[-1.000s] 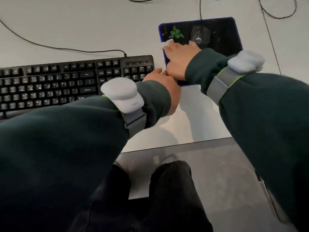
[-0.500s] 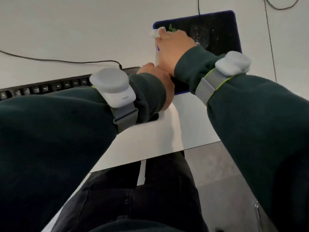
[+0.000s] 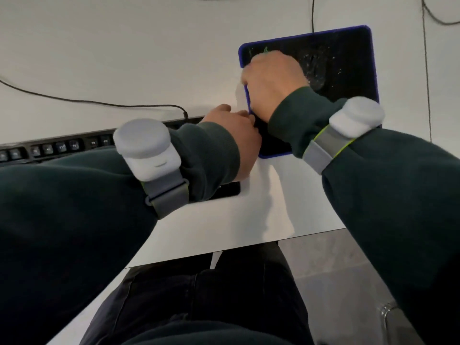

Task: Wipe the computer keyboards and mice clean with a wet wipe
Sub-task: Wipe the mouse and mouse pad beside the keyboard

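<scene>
A black mouse pad [image 3: 348, 53] with a blue rim lies on the white desk. My right hand [image 3: 271, 78] presses on its far left part with fingers curled down. The wet wipe [image 3: 238, 94] is mostly hidden under that hand, and only a pale bit shows at the pad's left edge. Just in front, my left hand [image 3: 231, 135] holds the pad's left edge with curled fingers. A black mouse [image 3: 319, 70] sits on the pad to the right of my right hand. Most of the black keyboard [image 3: 57, 146] at the left is hidden by my left sleeve.
The keyboard cable [image 3: 99, 103] runs across the desk [image 3: 124, 46] at the left, and the mouse cable [image 3: 312, 13] leads away at the back. Another cable [image 3: 426, 70] hangs at the right. The desk's front edge is close, with my legs [image 3: 224, 295] below it.
My right hand slid from the pad's near left part up over the green logo at its far left corner. My left hand stayed at the pad's edge. My left arm now covers most of the keyboard.
</scene>
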